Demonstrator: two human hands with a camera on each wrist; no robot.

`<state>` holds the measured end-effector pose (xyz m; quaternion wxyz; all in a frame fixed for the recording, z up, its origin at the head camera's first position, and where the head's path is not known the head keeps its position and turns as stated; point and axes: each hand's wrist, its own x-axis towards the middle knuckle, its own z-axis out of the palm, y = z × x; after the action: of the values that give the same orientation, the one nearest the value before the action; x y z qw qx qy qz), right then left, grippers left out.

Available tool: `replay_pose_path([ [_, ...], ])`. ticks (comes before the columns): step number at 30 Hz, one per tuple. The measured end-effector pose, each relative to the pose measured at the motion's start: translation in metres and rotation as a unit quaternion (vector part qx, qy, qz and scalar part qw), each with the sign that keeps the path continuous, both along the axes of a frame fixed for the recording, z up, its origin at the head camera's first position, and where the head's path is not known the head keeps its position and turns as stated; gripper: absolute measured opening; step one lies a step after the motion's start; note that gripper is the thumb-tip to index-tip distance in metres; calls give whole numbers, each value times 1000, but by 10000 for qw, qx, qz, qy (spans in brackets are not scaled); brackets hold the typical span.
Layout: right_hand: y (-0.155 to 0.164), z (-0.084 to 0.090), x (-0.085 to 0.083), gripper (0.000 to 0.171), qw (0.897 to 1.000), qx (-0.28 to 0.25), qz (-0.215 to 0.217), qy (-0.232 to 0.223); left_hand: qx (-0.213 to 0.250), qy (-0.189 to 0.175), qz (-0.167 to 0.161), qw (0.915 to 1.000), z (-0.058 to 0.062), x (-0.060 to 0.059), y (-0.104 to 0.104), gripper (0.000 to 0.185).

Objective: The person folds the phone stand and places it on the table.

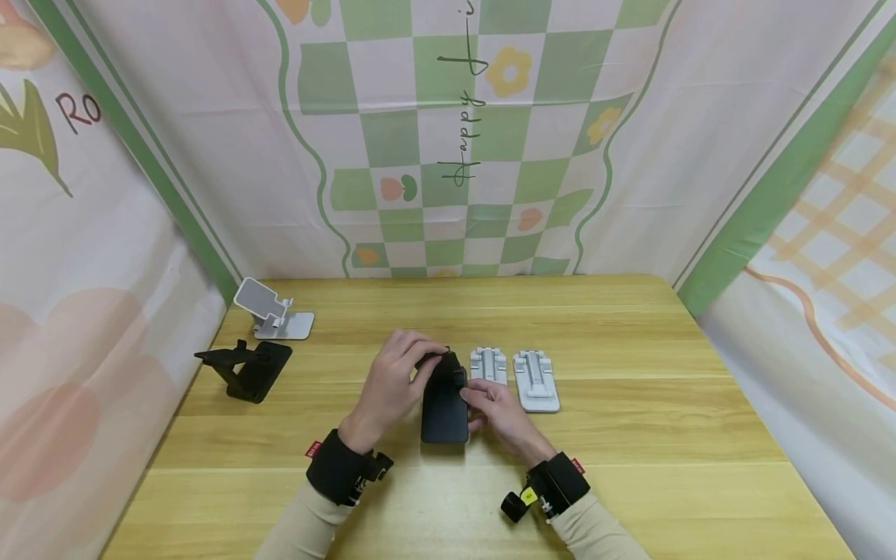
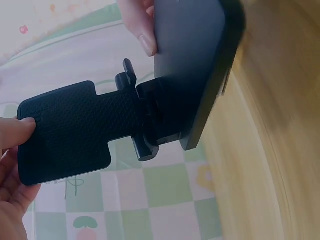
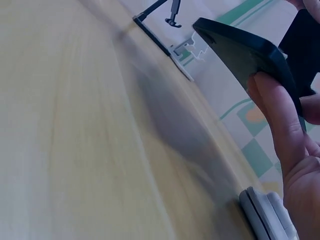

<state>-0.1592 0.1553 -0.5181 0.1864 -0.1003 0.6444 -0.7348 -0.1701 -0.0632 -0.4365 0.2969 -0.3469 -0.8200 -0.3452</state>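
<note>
In the head view, a matte black folding phone stand (image 1: 444, 416) is held between two bare hands over a wood-grained tabletop (image 1: 630, 482); its smooth, round-cornered rectangular slab faces the camera, with the left hand (image 1: 394, 379) at the top end and the right hand (image 1: 504, 412) at the right edge, fingers bent in around it. Just right of it lie two flat folded stands in pale grey-white, the nearer one (image 1: 488, 364) partly behind the right hand, the farther one (image 1: 536, 385) showing its raised central strip. Well to the left stand an unfolded black stand (image 1: 260, 373) and, behind it, an unfolded white stand with a grey-faced plate (image 1: 283, 325); a soft cloth curtain (image 1: 448, 140) printed with green and white checks hangs behind the table. In the left wrist view, the left thumb and fingers pinch the outer end of a finely textured, notched plate (image 2: 65, 132) — this joins the smooth slab through a chunky cylindrical hinge (image 2: 145, 120). In the right wrist view, the right hand grips the slab's edge, one finger laid along its flat face — the slab is tilted and raised above the wood, a blurred shadow beneath
</note>
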Motion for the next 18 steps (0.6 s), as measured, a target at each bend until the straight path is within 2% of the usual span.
replay_pose_path([
  [9,-1,3,1,43,9999,-21,-140,-52,-21,351,47,9994,-3,1,3,20],
  [18,-1,3,-2,43,9997,-137,-197,-36,-171,440,42,9989,-5,3,5,20],
])
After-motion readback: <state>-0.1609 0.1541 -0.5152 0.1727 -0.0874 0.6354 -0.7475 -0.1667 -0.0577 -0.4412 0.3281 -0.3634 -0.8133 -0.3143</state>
